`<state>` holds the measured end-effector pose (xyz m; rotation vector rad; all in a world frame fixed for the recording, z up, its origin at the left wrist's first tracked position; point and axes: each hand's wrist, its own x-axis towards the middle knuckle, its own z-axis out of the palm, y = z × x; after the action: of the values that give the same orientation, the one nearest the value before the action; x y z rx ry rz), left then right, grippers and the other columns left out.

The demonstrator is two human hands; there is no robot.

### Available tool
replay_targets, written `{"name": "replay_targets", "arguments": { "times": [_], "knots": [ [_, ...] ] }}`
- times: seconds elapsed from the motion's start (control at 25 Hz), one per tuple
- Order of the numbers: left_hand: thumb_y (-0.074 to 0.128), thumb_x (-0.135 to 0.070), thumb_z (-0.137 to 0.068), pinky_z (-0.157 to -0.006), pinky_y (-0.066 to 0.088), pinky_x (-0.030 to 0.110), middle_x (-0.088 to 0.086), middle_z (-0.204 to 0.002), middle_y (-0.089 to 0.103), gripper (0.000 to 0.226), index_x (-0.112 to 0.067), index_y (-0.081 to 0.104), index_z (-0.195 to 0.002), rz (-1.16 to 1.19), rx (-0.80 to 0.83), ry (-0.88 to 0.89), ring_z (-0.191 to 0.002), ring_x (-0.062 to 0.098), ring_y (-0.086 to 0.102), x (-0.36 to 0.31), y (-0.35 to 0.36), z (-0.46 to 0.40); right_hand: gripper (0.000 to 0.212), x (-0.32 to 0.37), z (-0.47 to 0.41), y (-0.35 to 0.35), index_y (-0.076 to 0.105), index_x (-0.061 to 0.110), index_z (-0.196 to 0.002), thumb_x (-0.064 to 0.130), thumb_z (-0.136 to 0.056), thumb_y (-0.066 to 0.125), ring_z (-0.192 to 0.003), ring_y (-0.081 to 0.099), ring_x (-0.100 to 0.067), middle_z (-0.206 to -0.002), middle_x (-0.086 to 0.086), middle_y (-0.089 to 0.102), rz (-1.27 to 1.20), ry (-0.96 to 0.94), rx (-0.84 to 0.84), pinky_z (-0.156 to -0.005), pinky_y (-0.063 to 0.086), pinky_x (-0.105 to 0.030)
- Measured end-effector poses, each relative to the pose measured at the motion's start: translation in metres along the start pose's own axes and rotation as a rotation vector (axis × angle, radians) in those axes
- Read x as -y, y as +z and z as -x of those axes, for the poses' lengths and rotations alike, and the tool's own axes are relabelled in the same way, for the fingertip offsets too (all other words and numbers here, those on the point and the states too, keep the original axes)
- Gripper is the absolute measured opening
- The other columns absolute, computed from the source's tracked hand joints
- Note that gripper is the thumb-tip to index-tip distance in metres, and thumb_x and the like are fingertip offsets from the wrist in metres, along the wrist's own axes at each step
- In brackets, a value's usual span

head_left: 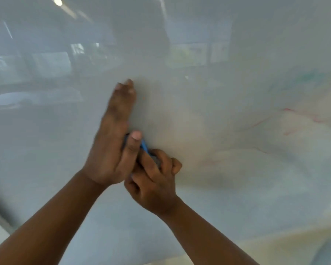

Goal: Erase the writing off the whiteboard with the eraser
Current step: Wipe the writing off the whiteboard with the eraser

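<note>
A glossy whiteboard (237, 54) fills the view. Faint red marks (292, 121) and a green smear (306, 77) remain on its right part. A small blue eraser (145, 146) shows between my two hands near the middle. My right hand (154, 180) is curled around the eraser's lower end, pressing it to the board. My left hand (113, 142) lies flat with fingers stretched upward, its thumb over the eraser's upper end. Most of the eraser is hidden by the hands.
The board's dark frame edge (0, 211) runs along the lower left, with a pale wall beside it. Reflections of ceiling lights and windows show in the board's upper left. A smeared, wiped patch spreads across the lower right.
</note>
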<state>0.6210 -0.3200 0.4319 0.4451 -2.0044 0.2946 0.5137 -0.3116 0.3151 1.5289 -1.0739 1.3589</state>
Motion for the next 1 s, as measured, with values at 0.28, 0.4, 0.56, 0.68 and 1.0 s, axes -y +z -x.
{"name": "replay_targets", "arguments": {
  "times": [0.28, 0.4, 0.56, 0.68, 1.0],
  "knots": [
    [0.034, -0.019, -0.099, -0.124, 0.019, 0.046, 0.024, -0.159, 0.025, 0.058, 0.006, 0.021, -0.15, -0.028, 0.045, 0.114, -0.153, 0.037, 0.017, -0.03, 0.069, -0.019, 0.051, -0.129, 0.03, -0.057, 0.057, 0.021, -0.131, 0.028, -0.081, 0.068, -0.109, 0.057, -0.036, -0.142, -0.004, 0.051, 0.145, 0.228, -0.117, -0.092, 0.043, -0.048],
    [0.034, -0.018, -0.1, -0.123, 0.021, 0.046, 0.021, -0.159, 0.028, 0.056, 0.004, 0.024, -0.151, -0.077, 0.032, 0.125, -0.153, 0.035, 0.019, -0.045, 0.089, -0.029, 0.054, -0.189, 0.025, -0.081, 0.054, 0.017, -0.132, 0.022, -0.081, 0.069, -0.119, 0.05, -0.034, -0.143, -0.008, 0.046, 0.187, 0.452, -0.224, -0.099, 0.035, -0.041],
    [0.035, -0.017, -0.102, -0.124, 0.022, 0.043, 0.016, -0.16, 0.029, 0.053, 0.0, 0.027, -0.152, -0.117, 0.015, 0.093, -0.154, 0.029, 0.02, -0.065, 0.115, -0.051, 0.057, -0.186, 0.006, -0.08, 0.051, 0.012, -0.135, 0.024, -0.082, 0.067, -0.117, 0.05, -0.034, -0.142, -0.017, 0.049, 0.152, 0.576, -0.343, -0.1, 0.038, -0.041],
    [0.035, -0.018, -0.103, -0.123, 0.024, 0.036, 0.013, -0.159, 0.033, 0.051, -0.003, 0.032, -0.151, -0.075, 0.052, 0.084, -0.15, 0.026, 0.029, -0.076, 0.127, -0.065, 0.061, -0.138, 0.008, -0.061, 0.048, 0.017, -0.141, 0.032, -0.085, 0.068, -0.119, 0.053, -0.031, -0.15, -0.007, 0.042, 0.059, 0.325, -0.155, -0.098, 0.041, -0.048],
    [0.044, -0.012, -0.099, -0.104, 0.034, 0.05, 0.008, -0.155, 0.045, 0.045, -0.015, 0.052, -0.143, -0.623, -0.032, 0.253, -0.146, 0.035, 0.037, -0.073, 0.13, -0.093, 0.06, -0.227, -0.043, -0.1, 0.046, 0.014, -0.146, 0.028, -0.09, 0.064, -0.124, 0.044, -0.026, -0.142, -0.015, 0.044, 0.069, 0.644, -0.398, -0.105, 0.038, -0.043]
  ]
}}
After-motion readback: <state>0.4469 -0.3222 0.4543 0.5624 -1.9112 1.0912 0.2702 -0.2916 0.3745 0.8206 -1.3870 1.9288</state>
